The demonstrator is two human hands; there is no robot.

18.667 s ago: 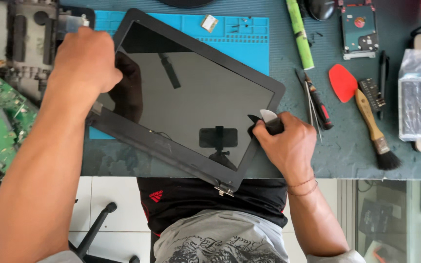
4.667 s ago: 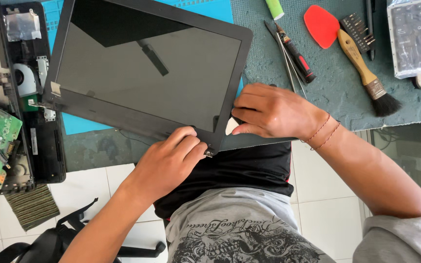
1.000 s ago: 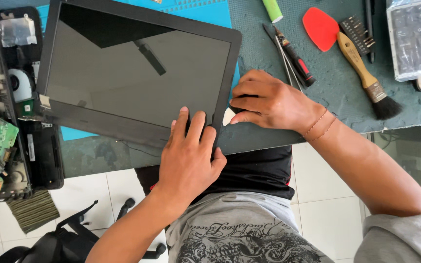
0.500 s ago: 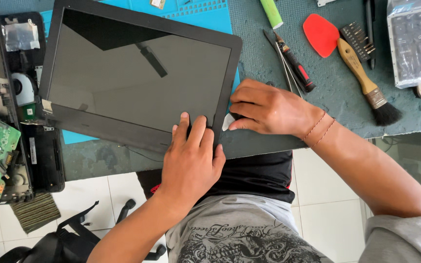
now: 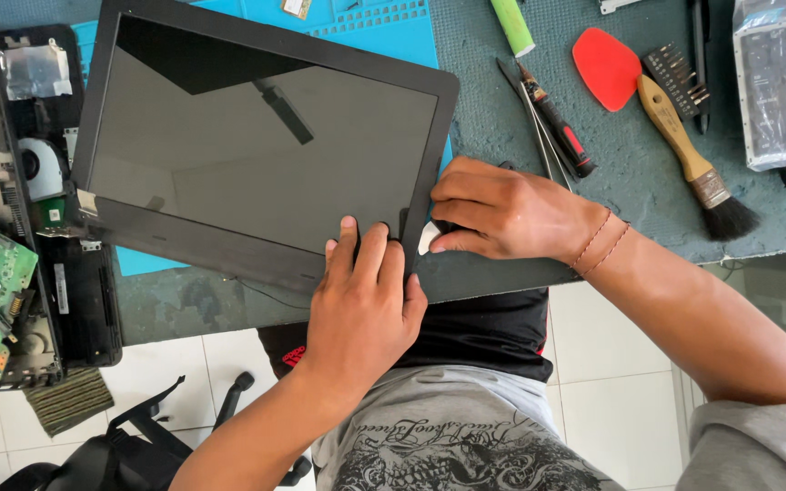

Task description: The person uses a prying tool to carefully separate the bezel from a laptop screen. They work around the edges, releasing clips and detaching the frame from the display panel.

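Pressing flat on the near bezel of the laptop screen panel [image 5: 256,155], left hand [image 5: 361,305] with fingers spread open, gripping nothing; hardly shifted over the last second, though seconds earlier pinching at that corner beside the other hand. Pinching a small white pry pick [image 5: 428,238] against the panel's right edge, right hand [image 5: 502,211], fingers closed on it, likewise barely moved, so apparently working the same stretch of seam. Lying askew across the blue repair mat [image 5: 384,27], panel overhanging the desk edge. Farther off, untouched: red-handled screwdriver [image 5: 561,136], brush [image 5: 693,155], red plectrum-shaped opener [image 5: 606,67].
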